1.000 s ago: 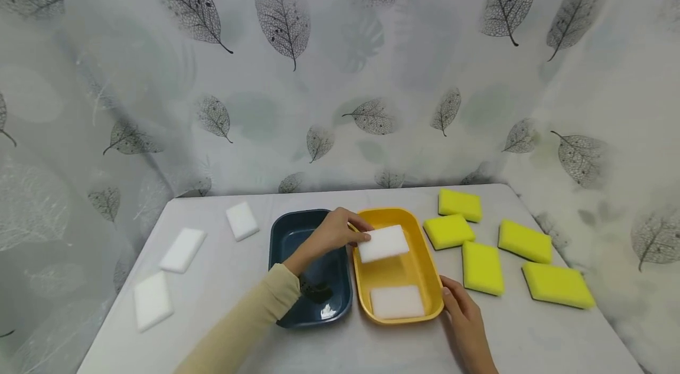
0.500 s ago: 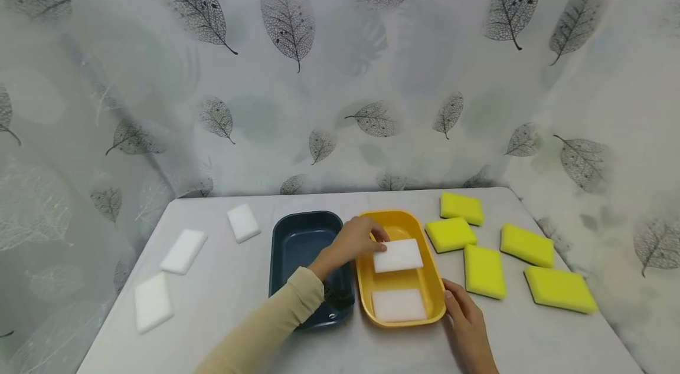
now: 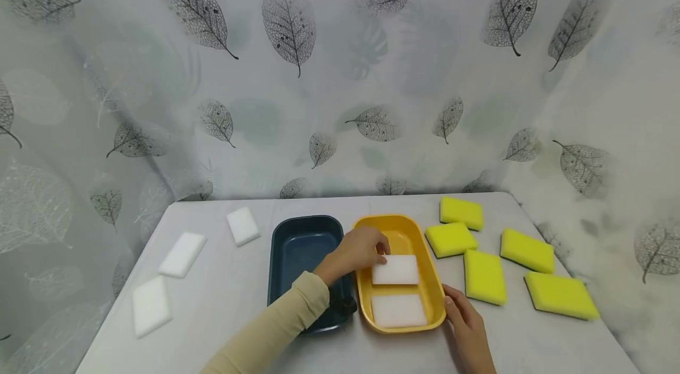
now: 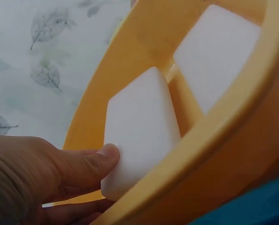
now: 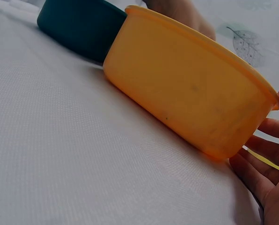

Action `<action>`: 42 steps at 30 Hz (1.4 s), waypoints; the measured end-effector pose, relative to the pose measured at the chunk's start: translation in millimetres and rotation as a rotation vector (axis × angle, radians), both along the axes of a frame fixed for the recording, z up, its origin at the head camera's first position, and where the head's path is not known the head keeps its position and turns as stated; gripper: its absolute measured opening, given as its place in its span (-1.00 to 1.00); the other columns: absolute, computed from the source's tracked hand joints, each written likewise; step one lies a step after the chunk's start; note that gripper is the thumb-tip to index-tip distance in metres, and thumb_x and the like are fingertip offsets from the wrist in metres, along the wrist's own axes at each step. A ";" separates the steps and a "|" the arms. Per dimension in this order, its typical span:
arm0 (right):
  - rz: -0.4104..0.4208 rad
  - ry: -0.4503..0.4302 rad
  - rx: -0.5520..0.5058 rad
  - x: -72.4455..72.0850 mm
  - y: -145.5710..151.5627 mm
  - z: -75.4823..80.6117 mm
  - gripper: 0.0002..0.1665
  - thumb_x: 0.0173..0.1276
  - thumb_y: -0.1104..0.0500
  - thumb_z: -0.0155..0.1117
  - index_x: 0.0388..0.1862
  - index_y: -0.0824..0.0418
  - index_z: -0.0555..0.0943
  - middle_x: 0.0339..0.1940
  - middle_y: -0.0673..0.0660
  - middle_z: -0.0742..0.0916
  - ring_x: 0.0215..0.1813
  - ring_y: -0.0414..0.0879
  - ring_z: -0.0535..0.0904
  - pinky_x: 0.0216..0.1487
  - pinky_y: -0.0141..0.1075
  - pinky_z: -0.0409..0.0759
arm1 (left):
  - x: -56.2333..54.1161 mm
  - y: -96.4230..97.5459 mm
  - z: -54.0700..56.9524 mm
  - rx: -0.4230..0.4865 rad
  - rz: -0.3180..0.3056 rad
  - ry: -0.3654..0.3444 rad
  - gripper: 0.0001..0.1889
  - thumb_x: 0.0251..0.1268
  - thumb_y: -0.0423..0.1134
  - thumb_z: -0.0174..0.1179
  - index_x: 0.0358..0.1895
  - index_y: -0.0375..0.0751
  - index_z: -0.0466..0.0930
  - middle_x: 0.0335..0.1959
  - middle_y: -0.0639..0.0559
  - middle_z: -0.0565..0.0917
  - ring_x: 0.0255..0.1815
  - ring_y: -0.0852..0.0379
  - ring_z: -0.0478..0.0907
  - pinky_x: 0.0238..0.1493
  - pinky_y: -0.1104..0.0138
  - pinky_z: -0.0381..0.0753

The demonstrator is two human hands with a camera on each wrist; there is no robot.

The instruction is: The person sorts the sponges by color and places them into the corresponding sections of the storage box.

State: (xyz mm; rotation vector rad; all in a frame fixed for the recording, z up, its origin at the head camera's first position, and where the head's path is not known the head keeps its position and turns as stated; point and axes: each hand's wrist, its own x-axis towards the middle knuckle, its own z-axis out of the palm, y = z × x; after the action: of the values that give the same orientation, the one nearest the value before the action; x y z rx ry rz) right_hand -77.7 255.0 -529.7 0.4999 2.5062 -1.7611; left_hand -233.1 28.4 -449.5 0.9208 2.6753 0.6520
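Note:
In the head view my left hand (image 3: 361, 248) reaches into the yellow tub (image 3: 432, 291) and pinches a white sponge block (image 3: 395, 271) at its left end. The left wrist view has the thumb on the block's top face and fingers beneath, with the block tilted inside the tub. A second white block (image 3: 398, 311) lies flat at the tub's near end. My right hand (image 3: 467, 327) rests against the tub's near right corner. Seen from the right wrist, its fairly straight fingers (image 5: 270, 145) touch the outer wall, close below the rim.
A dark blue tub (image 3: 303, 250) stands directly left of the yellow one, partly behind my left forearm. Several white blocks (image 3: 151, 306) lie at the table's left. Several yellow sponges (image 3: 483, 276) with dark undersides are spread on the right. A leaf-patterned curtain (image 3: 340, 97) hangs behind.
My left hand has carried the white block rightward and down into the yellow tub, toward the block at the near end. My right hand stays at the tub's corner.

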 end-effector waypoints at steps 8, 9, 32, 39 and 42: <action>0.002 0.035 0.030 -3.0 0.5 2.0 -0.24 0.66 -0.32 -0.12 0.50 0.20 0.43 0.49 0.28 0.56 0.04 -0.63 0.51 0.04 -0.59 0.58 | 1.0 0.9 -6.6 -0.073 -0.037 0.067 -0.91 0.33 -0.16 0.44 -0.17 -0.02 0.79 -0.30 0.15 0.73 -0.35 0.29 0.48 -0.27 0.46 0.47; 0.003 0.037 0.028 -3.1 0.6 2.5 -0.25 0.67 -0.31 -0.12 0.50 0.20 0.43 0.49 0.28 0.56 0.05 -0.63 0.51 0.05 -0.59 0.58 | 1.0 1.1 -6.7 -0.080 -0.040 0.071 -0.91 0.33 -0.16 0.44 -0.18 -0.02 0.78 -0.31 0.15 0.73 -0.36 0.29 0.48 -0.28 0.46 0.47; 0.003 0.044 -0.012 0.9 -4.5 -0.8 -0.28 0.67 -0.28 -0.10 0.49 0.19 0.44 0.47 0.26 0.58 0.06 -0.59 0.54 0.06 -0.56 0.59 | 15.3 -1.2 -6.8 -0.239 -0.092 0.117 -0.92 0.33 -0.15 0.44 -0.24 -0.01 0.74 -0.35 0.21 0.71 -0.39 0.29 0.49 -0.28 0.44 0.48; 0.008 0.067 0.027 1.3 -3.0 0.7 -0.28 0.69 -0.27 -0.13 0.49 0.21 0.44 0.47 0.27 0.58 0.06 -0.61 0.53 0.05 -0.57 0.59 | 23.9 -1.1 -5.6 -0.276 -0.118 0.273 -0.92 0.46 -0.15 0.32 -0.10 0.01 0.74 -0.24 0.13 0.75 -0.33 0.21 0.57 -0.26 0.41 0.50; 0.008 0.052 0.027 2.5 -2.1 0.6 -0.27 0.69 -0.28 -0.14 0.50 0.21 0.43 0.47 0.27 0.57 0.05 -0.61 0.52 0.05 -0.58 0.59 | 30.9 -3.8 -3.2 -0.294 -0.105 0.306 -0.82 0.50 -0.09 0.27 0.03 0.03 0.73 -0.12 0.13 0.76 -0.18 0.16 0.63 -0.13 0.35 0.56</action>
State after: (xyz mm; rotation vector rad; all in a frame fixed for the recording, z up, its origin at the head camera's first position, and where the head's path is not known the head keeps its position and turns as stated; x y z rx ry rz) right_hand -75.2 252.9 -529.0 0.4503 2.5657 -1.7619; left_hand -202.3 24.5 -452.7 1.1425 2.8504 0.0933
